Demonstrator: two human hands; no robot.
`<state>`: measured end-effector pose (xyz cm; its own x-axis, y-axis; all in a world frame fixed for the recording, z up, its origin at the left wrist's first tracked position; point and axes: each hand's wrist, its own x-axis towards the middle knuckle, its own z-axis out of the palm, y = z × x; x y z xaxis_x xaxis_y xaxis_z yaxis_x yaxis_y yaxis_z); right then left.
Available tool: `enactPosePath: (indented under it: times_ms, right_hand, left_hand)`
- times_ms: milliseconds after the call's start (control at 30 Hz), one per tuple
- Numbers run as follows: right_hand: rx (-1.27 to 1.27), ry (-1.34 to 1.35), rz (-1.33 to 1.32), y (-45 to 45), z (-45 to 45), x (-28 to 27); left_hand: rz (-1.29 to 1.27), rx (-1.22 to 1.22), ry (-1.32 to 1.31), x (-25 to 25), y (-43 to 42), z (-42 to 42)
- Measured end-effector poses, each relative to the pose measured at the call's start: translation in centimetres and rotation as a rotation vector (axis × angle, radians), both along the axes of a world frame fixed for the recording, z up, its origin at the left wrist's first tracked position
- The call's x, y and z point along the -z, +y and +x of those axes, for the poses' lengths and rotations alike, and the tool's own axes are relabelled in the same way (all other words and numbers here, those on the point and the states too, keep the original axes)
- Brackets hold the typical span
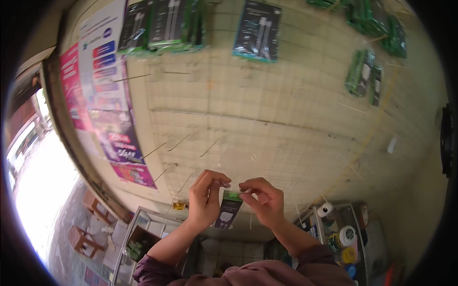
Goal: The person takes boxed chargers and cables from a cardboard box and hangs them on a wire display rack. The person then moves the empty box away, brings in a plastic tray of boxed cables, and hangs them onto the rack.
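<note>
A small black charger box point(229, 212) with a green top end hangs upright between my hands, a white plug and cable printed on its front. Clear plastic point(238, 159) shows faintly above it, seemingly part of its wrapping. My left hand point(205, 198) is closed at the box's upper left, its fingertips pinching a shiny bit of this plastic. On the other side, my right hand point(265, 199) curls its thumb and forefinger at the green top edge. How firmly the right fingers grip is hard to see.
Ahead stands a pale wall panel point(267, 95) with protruding metal hooks point(179, 143). Packaged cables point(259, 31) hang along its top, more packs point(360, 71) at right. Posters point(107, 71) cover the left side. Glass cases point(136, 224) flank me; jars point(347, 236) sit right, wooden stools point(86, 240) left.
</note>
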<state>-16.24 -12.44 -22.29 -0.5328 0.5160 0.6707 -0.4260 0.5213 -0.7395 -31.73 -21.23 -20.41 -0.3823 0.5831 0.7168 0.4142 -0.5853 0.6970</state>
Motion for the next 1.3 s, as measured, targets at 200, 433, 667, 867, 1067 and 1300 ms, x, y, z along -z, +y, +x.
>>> enactPosePath:
  times_ms: [200,433,667,867,1067,1300]
  right_hand:
    - [0.347,-0.002,0.056,-0.2,8.6,-5.7]
    - [0.931,-0.115,0.545,-0.8,17.8,-13.4]
    - [1.223,-0.098,0.833,1.6,24.6,-20.2]
    - [1.264,-0.015,0.838,7.2,30.5,-26.5]
    - [0.957,0.177,0.294,11.6,33.4,-30.1]
    - [0.841,0.343,0.365,15.4,34.9,-30.7]
  left_hand:
    - [-0.055,0.409,0.05,-5.4,2.7,5.5]
    - [0.146,0.439,0.374,-12.9,6.0,13.4]
    - [0.426,0.308,0.67,-21.0,10.7,21.0]
    - [0.551,0.151,0.656,-27.0,16.8,26.8]
    - [0.448,0.221,0.399,-31.0,22.0,32.9]
    - [0.295,0.277,0.313,-34.3,27.1,36.4]
